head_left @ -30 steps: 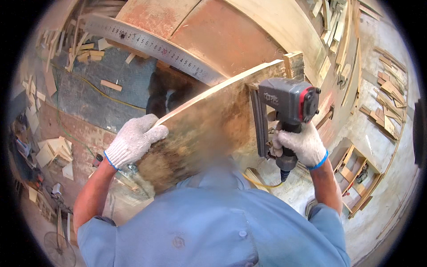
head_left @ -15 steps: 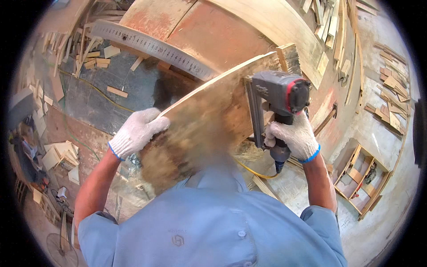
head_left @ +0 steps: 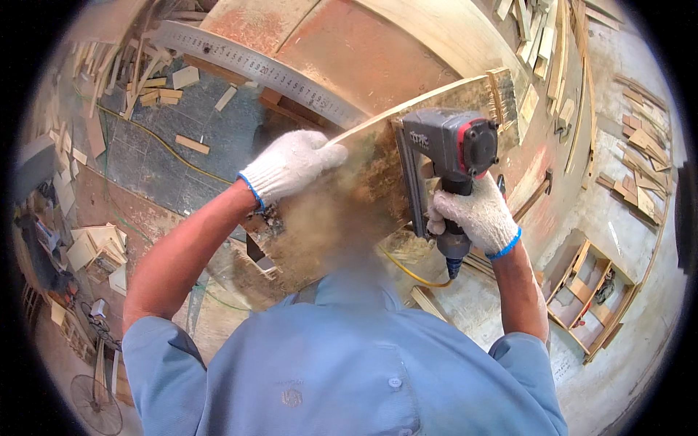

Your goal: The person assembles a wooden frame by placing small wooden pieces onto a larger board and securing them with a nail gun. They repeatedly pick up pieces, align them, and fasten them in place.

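The board [head_left: 374, 163] is rough wood; the ruler [head_left: 262, 67], smooth metal.

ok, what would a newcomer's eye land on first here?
The dark nail gun with its red ring, right of centre, in the gloved right hand. Then the stained board slanting across the middle, the gloved left hand at its upper edge. Also the steel ruler, upper left.

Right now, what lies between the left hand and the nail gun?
In the head view, a stretch of stained board lies between the left hand and nail gun.
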A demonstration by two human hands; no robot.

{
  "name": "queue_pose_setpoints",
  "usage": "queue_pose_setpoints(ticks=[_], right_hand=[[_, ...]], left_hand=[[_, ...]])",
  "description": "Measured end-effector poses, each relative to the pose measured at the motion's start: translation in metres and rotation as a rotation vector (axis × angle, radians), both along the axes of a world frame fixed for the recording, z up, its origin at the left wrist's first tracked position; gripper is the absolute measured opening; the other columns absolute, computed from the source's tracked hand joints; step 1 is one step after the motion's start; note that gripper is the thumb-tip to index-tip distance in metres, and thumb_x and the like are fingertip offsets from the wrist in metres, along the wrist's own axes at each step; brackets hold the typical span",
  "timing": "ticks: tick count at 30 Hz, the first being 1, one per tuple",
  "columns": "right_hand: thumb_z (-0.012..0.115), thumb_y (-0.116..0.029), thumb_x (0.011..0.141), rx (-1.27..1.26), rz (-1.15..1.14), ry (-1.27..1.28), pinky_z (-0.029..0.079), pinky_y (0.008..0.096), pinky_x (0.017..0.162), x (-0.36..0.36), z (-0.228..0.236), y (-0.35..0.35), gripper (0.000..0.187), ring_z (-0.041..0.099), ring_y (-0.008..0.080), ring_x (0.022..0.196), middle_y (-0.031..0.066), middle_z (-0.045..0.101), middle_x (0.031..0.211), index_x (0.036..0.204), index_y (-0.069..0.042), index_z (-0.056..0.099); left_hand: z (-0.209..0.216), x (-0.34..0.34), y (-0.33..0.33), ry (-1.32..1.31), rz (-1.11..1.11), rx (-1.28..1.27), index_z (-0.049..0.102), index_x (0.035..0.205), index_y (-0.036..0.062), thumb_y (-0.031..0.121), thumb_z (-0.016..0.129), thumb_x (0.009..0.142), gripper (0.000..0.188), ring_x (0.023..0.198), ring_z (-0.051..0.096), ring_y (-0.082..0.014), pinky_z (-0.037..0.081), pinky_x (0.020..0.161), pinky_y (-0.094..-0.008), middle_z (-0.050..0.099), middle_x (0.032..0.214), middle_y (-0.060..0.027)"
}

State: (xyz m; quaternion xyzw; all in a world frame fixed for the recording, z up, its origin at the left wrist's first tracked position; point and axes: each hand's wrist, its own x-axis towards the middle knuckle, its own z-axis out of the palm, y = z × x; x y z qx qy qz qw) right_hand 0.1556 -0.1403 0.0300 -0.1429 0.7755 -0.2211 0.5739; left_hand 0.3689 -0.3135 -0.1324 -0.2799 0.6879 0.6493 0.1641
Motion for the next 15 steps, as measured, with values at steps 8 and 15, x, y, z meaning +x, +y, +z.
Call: queue_pose_setpoints(ticks=[8,15], right_hand=[[0.071,-0.005,0.087,-0.045,-0.123,-0.049,0.054,0.0301,0.059,0.002,0.001,0.001,0.024,0.065,0.0113,0.065,0.0033,0.067,0.078,0.109,0.0,0.064],[0.065,0.0,0.09,-0.006,-0.044,0.003,0.055,0.0345,0.061,0.006,0.008,0.007,0.039,0.061,0.0152,0.061,0.006,0.062,0.075,0.128,0.002,0.056]], left_hand=[[0.021,0.067,-0.028,-0.137,-0.086,0.12,0.07,0.106,-0.0016,0.047,0.06,0.1,0.05,0.085,0.066,-0.022,0.053,0.081,-0.0388,0.068,0.091,-0.0143],[0.021,0.082,-0.018,-0.059,0.06,0.139,0.071,0.099,-0.0017,0.039,0.063,0.098,0.042,0.072,0.059,-0.0166,0.053,0.069,-0.0377,0.065,0.084,-0.0094]])
